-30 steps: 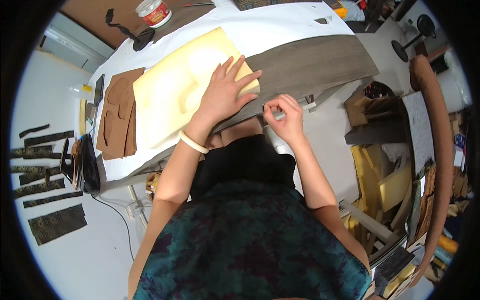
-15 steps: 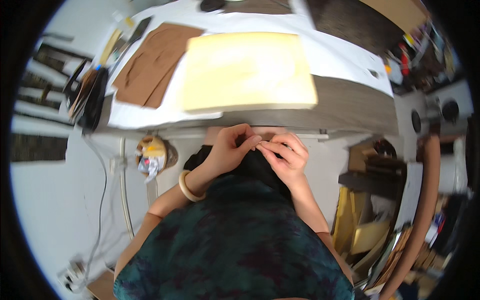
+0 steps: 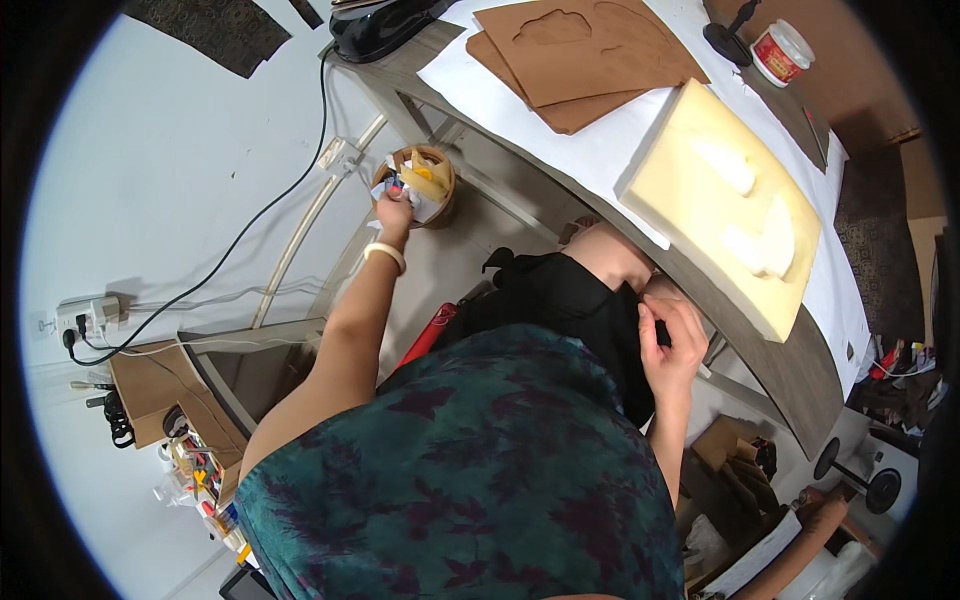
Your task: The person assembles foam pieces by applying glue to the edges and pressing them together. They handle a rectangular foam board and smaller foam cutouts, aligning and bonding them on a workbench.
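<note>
My left arm, with a cream bangle at the wrist, stretches down and left to a round waste bin. My left hand is at the near rim, over the scraps inside; its fingers are mostly hidden. My right hand hovers over my lap by the desk's front edge, fingers curled and thumb tip close to the index fingertip. Anything between those tips is too small to make out. Nearest to it on the desk lies a thick pale-yellow foam block with hollows cut into its top.
Brown sheets with cut outlines lie on white paper on the desk. A clear jar stands at the back. A black cable runs along the left wall to a socket. Cardboard and scraps fill a container at lower right.
My hands were together over my lap, fingertips meeting. Now they are apart: the left has reached to the bin, the right has moved rightward. The view has turned toward the left.
</note>
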The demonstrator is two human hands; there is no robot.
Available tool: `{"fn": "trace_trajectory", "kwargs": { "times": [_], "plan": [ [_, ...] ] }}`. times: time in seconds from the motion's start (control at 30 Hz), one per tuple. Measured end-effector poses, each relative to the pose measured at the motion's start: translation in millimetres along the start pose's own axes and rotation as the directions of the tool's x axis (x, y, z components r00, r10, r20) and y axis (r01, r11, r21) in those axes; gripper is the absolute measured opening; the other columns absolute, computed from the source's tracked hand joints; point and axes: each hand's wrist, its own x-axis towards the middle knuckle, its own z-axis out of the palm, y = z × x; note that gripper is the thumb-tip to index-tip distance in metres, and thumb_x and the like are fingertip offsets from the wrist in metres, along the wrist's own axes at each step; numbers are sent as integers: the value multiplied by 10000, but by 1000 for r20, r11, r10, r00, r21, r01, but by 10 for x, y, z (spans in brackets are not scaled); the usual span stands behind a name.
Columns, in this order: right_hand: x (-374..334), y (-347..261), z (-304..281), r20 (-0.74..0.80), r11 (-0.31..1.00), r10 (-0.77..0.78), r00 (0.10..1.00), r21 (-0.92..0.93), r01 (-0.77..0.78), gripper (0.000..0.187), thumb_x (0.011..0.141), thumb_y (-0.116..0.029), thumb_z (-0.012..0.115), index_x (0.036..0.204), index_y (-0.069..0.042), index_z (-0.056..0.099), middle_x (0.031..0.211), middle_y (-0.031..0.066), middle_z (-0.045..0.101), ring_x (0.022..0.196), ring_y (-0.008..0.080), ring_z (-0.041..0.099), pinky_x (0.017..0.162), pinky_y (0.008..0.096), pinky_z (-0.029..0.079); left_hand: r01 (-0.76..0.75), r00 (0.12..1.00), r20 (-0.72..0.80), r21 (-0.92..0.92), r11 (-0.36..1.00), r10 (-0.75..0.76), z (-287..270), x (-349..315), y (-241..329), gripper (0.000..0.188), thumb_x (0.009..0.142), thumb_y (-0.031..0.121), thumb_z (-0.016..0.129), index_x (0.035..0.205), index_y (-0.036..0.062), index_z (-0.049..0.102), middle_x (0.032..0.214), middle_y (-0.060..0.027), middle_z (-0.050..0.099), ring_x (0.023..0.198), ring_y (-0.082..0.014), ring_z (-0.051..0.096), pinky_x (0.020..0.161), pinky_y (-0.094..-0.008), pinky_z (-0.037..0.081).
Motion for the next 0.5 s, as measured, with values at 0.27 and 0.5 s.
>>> {"fn": "trace_trajectory", "kwargs": {
  "times": [0.27, 0.5],
  "plan": [
    [-67, 68, -175, -70, 995, 48, 996, -86, -54, 101, 881, 0, 818, 959, -3, 756, 899, 126, 733, 853, 313, 708, 793, 388, 563, 243, 931, 293, -45, 969, -219, 90, -92, -39, 438, 851, 149, 692, 1245, -24, 777, 1160, -221, 793, 1103, -350, 761, 957, -417, 571],
    [-124, 78, -329, -98, 990, 64, 993, -119, -75, 94, 893, 7, 810, 955, 4, 740, 914, 133, 738, 855, 310, 710, 779, 386, 567, 172, 829, 533, 43, 984, -168, 465, -1029, 244, 437, 856, 173, 783, 1259, 7, 781, 1177, -177, 795, 1095, -284, 744, 963, -377, 564]
  ]
}}
